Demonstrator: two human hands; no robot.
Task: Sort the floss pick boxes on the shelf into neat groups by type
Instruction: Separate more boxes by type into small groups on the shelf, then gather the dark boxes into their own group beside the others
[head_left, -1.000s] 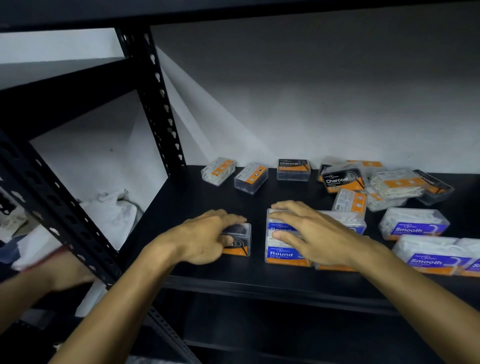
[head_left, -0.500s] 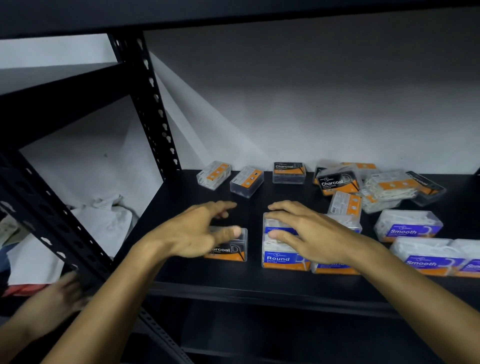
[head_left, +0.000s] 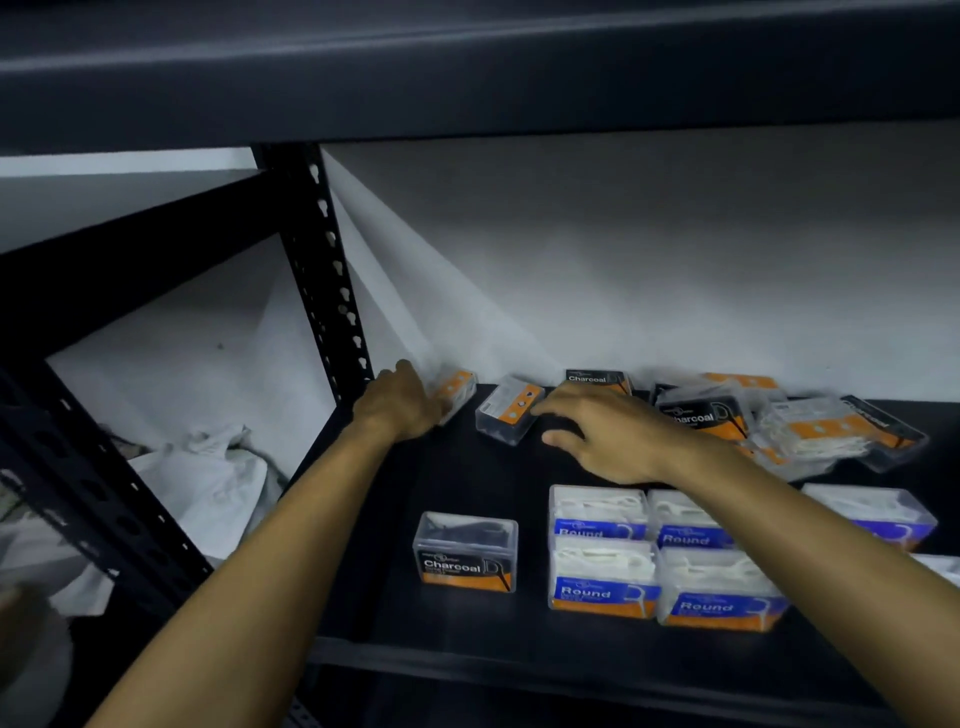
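Note:
Small clear floss pick boxes lie on a black shelf (head_left: 457, 475). At the front stands a lone Charcoal box (head_left: 466, 553), with several blue Round boxes (head_left: 602, 578) packed in a block to its right. My left hand (head_left: 399, 406) is at the back left corner, its fingers over the left end of an orange-labelled box (head_left: 460, 388); the grip is blurred. My right hand (head_left: 608, 436) hovers with fingers spread, its fingertips beside a second orange-labelled box (head_left: 510, 410) and holding nothing.
A loose pile of mixed boxes (head_left: 810, 431) sits at the back right, with Charcoal boxes (head_left: 701, 415) among them. A Smooth box (head_left: 872, 514) is at the right. The black upright post (head_left: 332, 270) stands by my left hand. A white bag (head_left: 208, 478) lies beyond the shelf's left side.
Both hands left the front boxes and reached to the back of the shelf. My left hand let go of the front Charcoal box, my right hand came off the Round boxes.

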